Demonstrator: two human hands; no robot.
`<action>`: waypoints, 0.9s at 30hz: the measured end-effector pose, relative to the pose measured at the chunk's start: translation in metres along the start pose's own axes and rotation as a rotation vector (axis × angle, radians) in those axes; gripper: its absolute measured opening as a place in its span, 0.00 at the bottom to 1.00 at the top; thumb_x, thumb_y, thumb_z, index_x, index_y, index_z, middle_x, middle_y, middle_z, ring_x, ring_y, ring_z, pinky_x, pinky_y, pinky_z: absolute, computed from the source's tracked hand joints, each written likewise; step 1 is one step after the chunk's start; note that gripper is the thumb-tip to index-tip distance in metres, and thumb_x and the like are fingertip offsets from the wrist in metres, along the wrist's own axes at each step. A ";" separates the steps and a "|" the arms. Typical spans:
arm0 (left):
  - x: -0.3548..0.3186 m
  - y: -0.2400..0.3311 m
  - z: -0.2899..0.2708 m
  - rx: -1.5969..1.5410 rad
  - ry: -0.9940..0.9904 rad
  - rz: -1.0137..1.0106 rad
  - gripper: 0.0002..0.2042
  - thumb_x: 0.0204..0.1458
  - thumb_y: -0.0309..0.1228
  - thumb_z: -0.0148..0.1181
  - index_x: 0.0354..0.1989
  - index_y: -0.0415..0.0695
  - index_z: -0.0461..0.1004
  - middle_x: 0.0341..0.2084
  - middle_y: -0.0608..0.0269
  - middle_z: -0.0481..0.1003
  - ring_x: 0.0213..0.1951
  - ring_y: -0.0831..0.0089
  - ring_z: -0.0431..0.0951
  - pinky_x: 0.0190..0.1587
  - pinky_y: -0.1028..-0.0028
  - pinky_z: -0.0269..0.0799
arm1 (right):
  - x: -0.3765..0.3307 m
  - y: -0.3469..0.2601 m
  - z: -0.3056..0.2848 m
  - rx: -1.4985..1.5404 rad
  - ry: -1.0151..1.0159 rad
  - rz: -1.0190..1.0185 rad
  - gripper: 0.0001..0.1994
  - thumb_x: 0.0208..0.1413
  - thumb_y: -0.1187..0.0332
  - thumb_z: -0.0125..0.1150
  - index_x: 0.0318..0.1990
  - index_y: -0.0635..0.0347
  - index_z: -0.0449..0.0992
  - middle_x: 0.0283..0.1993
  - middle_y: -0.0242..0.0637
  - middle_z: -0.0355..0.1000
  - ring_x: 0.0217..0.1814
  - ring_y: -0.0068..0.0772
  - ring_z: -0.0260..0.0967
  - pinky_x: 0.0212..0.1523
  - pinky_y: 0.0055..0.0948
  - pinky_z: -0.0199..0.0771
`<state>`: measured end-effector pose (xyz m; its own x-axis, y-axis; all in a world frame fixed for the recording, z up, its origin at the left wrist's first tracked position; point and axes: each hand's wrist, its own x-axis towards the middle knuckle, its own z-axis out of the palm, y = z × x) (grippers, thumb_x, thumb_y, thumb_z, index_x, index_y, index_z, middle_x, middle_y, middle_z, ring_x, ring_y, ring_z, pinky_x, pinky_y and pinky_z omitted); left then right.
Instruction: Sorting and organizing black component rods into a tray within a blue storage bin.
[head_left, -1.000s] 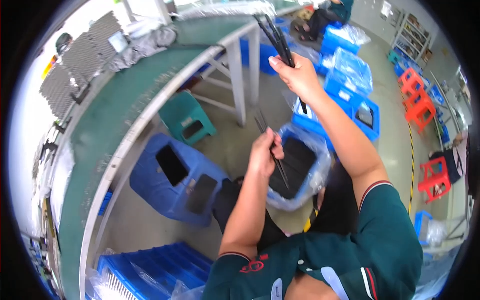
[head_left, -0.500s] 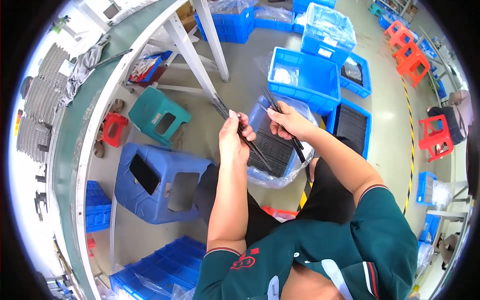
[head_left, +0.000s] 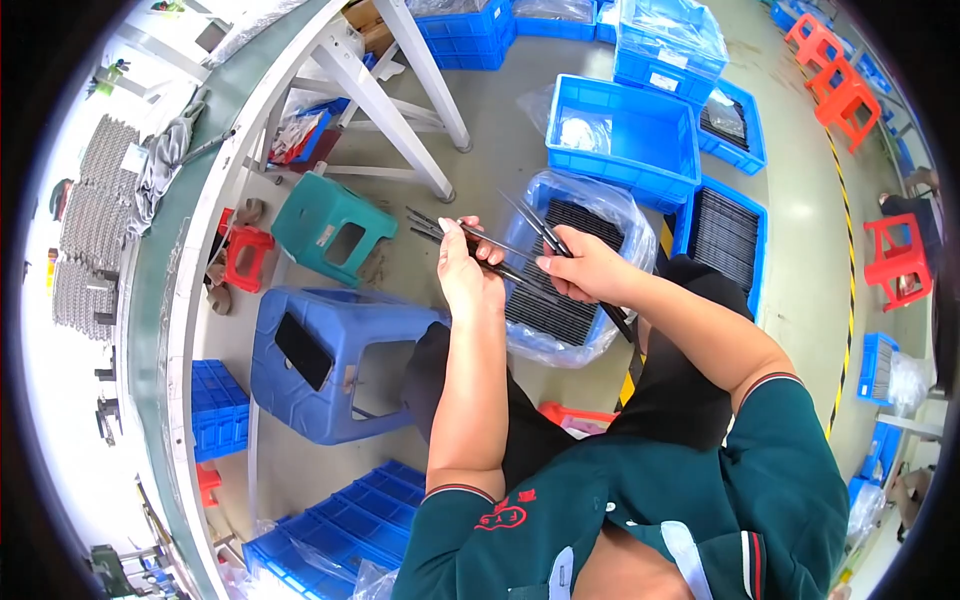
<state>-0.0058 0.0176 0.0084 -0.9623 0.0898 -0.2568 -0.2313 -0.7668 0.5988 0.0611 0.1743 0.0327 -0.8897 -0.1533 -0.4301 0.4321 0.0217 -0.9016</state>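
Hands (head_left: pixel 530 270) clasped round black strips (head_left: pixel 470 240)

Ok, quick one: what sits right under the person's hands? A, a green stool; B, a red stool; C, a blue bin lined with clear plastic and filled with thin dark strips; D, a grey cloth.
C: the left hand and right hand, each gripping thin dark strips, are over the plastic-lined blue bin stacked with the same strips; the green stool stands off to the left.
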 end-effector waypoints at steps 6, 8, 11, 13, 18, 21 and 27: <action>-0.005 -0.020 0.005 0.225 -0.081 0.041 0.13 0.58 0.39 0.51 0.28 0.42 0.69 0.12 0.74 0.57 0.14 0.84 0.55 0.16 0.82 0.50 | 0.005 -0.002 0.009 0.185 0.017 -0.030 0.08 0.57 0.67 0.51 0.35 0.60 0.61 0.18 0.31 0.62 0.10 0.17 0.53 0.08 0.19 0.48; -0.014 -0.038 0.004 0.363 -0.093 0.004 0.14 0.58 0.39 0.51 0.26 0.42 0.69 0.10 0.74 0.57 0.12 0.84 0.54 0.14 0.82 0.48 | 0.016 -0.003 0.008 0.329 0.030 -0.096 0.12 0.57 0.66 0.51 0.29 0.65 0.60 0.17 0.34 0.61 0.09 0.19 0.54 0.07 0.21 0.51; -0.014 -0.041 0.009 0.352 -0.098 -0.016 0.15 0.58 0.40 0.50 0.24 0.42 0.67 0.11 0.72 0.61 0.11 0.83 0.56 0.12 0.79 0.57 | 0.021 -0.010 0.006 0.240 0.072 -0.053 0.14 0.58 0.63 0.51 0.30 0.69 0.61 0.20 0.41 0.67 0.14 0.28 0.66 0.11 0.26 0.66; -0.012 -0.036 0.007 0.299 -0.092 -0.025 0.16 0.58 0.40 0.50 0.22 0.44 0.65 0.13 0.72 0.61 0.12 0.83 0.55 0.13 0.81 0.52 | 0.018 -0.012 0.001 0.028 0.131 -0.088 0.15 0.58 0.63 0.51 0.31 0.69 0.62 0.22 0.42 0.70 0.18 0.32 0.70 0.17 0.28 0.72; -0.011 -0.028 0.009 0.345 -0.121 -0.200 0.15 0.58 0.40 0.49 0.23 0.43 0.67 0.15 0.72 0.62 0.13 0.84 0.54 0.15 0.82 0.49 | 0.034 -0.014 -0.029 0.246 0.107 -0.158 0.11 0.55 0.61 0.57 0.34 0.57 0.65 0.17 0.20 0.53 0.13 0.11 0.46 0.12 0.16 0.41; -0.024 -0.036 0.013 0.369 -0.155 -0.405 0.16 0.57 0.43 0.51 0.24 0.44 0.67 0.15 0.72 0.63 0.14 0.84 0.55 0.15 0.82 0.49 | 0.040 -0.010 -0.025 0.305 0.057 -0.080 0.13 0.52 0.59 0.61 0.33 0.58 0.67 0.15 0.20 0.54 0.12 0.11 0.49 0.11 0.16 0.42; -0.028 -0.032 0.002 0.450 -0.434 -0.618 0.15 0.56 0.42 0.53 0.25 0.43 0.68 0.18 0.70 0.64 0.14 0.83 0.55 0.16 0.81 0.49 | 0.061 -0.022 -0.059 0.403 0.425 -0.149 0.12 0.49 0.58 0.63 0.29 0.55 0.68 0.14 0.21 0.54 0.10 0.14 0.46 0.09 0.18 0.43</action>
<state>0.0283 0.0407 -0.0024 -0.5948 0.7097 -0.3776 -0.6753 -0.1862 0.7137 -0.0118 0.2228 0.0238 -0.8900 0.2845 -0.3564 0.2461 -0.3584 -0.9006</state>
